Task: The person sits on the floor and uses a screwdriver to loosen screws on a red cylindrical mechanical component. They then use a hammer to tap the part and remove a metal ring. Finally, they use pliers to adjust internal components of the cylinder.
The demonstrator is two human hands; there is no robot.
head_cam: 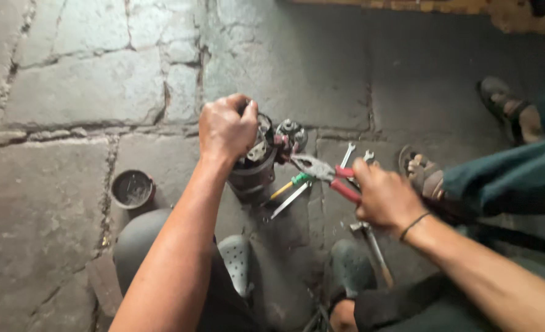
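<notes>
Item: cylindrical motor unit (255, 172), dark metal, standing upright on the cracked stone floor (69, 92) between the person's knees.

Left hand (226, 129): fingers closed in a full fist over the top of the motor unit, pressing down and steadying it.

Right hand (383, 197): fingers wrapped tight around the red handles of the pliers (322, 171). The pliers' nose is reaching toward the terminal cluster (290, 136) at the unit's upper side; whether the nose is actually biting a part cannot be told.

Lying on the floor just beside the unit: a green-handled screwdriver (288, 184), open-ended spanners (348, 154) and a hammer (374, 246) below the right wrist.

Also present: a small round tin (132, 188) well to the left; another person's sandalled feet (423, 175) near the right hand.

Risk notes, as judgement: the pliers could be slipping off the small fitting if the grip is shallow, driving the nose toward the left knuckles close by. The unit is resting on uneven stone, so a sideways pull could be tipping it. Loose tools underfoot could be rolling or catching the nearby feet.
</notes>
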